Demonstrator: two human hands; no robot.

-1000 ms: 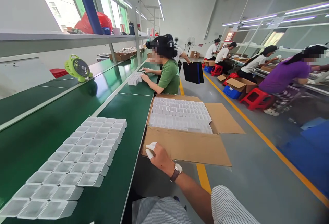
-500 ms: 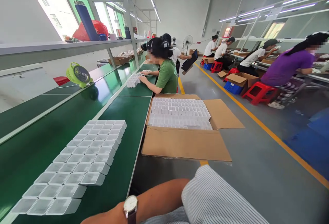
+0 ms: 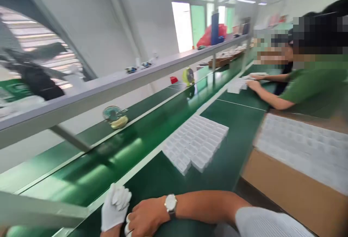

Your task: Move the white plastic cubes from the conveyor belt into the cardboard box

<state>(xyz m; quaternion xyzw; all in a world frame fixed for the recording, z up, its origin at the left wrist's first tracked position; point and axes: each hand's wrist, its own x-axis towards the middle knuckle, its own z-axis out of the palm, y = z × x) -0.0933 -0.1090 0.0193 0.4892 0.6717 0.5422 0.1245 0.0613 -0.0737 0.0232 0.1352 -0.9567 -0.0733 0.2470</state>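
Hands meet at worktop (image 3: 168,171) edge: right hand (image 3: 143,218) fingers curled around gloved left hand (image 3: 115,208), whose fingers are half bent. Trays (image 3: 197,142) sit well beyond fingertips, untouched. Risk: tugging could tear glove; blur hides details.

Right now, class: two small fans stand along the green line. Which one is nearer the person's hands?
The dark teal fan, beside the yellowish object under the shelf. The lime-green fan stands much farther up the line, by the red thing.

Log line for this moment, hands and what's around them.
left hand: white glove, on green bench | right hand: bare, wristwatch, touching left | tray block: untouched | carton: at right
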